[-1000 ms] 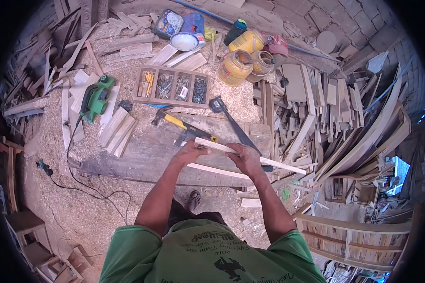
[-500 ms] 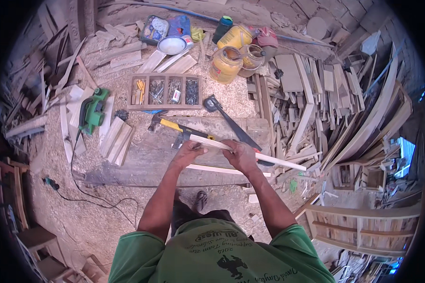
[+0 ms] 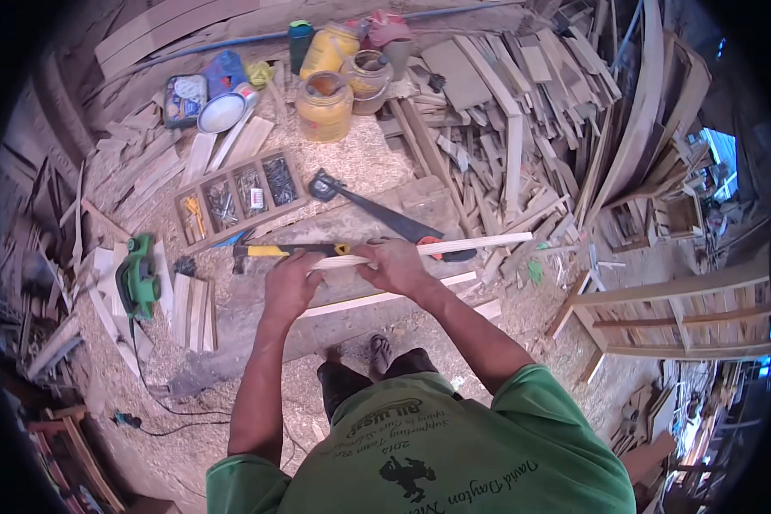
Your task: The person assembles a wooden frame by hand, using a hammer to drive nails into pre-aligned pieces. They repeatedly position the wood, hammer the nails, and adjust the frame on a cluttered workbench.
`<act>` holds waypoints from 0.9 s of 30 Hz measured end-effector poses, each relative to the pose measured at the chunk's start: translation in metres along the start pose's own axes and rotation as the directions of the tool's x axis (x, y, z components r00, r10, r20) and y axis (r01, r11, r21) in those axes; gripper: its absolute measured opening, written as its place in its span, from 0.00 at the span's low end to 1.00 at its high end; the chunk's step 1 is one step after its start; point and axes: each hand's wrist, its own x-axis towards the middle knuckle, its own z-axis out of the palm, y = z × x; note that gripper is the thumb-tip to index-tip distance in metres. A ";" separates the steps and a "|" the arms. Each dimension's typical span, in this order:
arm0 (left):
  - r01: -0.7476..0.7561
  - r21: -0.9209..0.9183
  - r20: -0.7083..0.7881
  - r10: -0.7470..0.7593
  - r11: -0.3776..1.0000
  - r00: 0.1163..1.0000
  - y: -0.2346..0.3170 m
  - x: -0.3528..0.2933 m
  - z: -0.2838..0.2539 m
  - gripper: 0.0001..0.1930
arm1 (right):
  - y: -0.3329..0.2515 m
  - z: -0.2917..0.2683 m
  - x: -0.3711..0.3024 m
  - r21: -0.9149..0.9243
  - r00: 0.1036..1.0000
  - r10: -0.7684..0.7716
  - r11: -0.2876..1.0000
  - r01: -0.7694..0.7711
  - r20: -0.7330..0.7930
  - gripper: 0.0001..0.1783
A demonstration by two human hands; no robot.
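A long, narrow, pale wooden strip (image 3: 475, 245) is held above the workbench, sloping slightly up toward the right. My left hand (image 3: 291, 284) is closed around its left end. Further along, my right hand (image 3: 394, 267) grips it from above, and its long end sticks out to the right. Just beyond my hands lies a yellow-and-black handled hammer (image 3: 270, 250), its head hard to make out. A hand saw (image 3: 385, 216) with a dark blade rests on the bench; a red-and-black handle (image 3: 447, 254) shows behind the strip. A second wooden strip (image 3: 351, 305) lies nearer me on the bench (image 3: 257, 343).
A divided wooden box (image 3: 242, 199) of nails and small hardware sits beyond my hands. A green electric planer (image 3: 139, 276) and short boards (image 3: 194, 315) are at the left. Yellow plastic jars (image 3: 324, 116) stand at the back. Scrap wood (image 3: 480, 146) is piled at the right.
The view has turned, so the bench and the held strip now slope up toward the right. Both hands still hold the strip, with the left hand now closer about its left end.
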 end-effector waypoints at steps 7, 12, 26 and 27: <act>0.074 -0.074 0.057 -0.070 0.995 0.996 0.007 -0.001 -0.003 0.15 | -0.009 -0.005 -0.002 0.080 0.983 0.082 0.992 -0.096 0.164 0.21; 0.106 -0.125 -0.003 -0.108 0.986 0.994 0.010 -0.022 0.002 0.17 | -0.016 -0.028 0.055 0.522 0.906 0.102 0.789 -0.325 0.410 0.30; 0.038 -0.151 -0.090 -0.052 0.988 0.995 0.005 -0.024 0.007 0.16 | -0.028 0.189 0.197 -0.190 0.801 -0.031 0.965 0.179 0.598 0.35; 0.032 -0.155 -0.102 -0.048 0.987 0.994 0.005 -0.026 0.010 0.16 | -0.025 0.192 0.198 -0.176 0.796 -0.031 0.969 0.172 0.605 0.35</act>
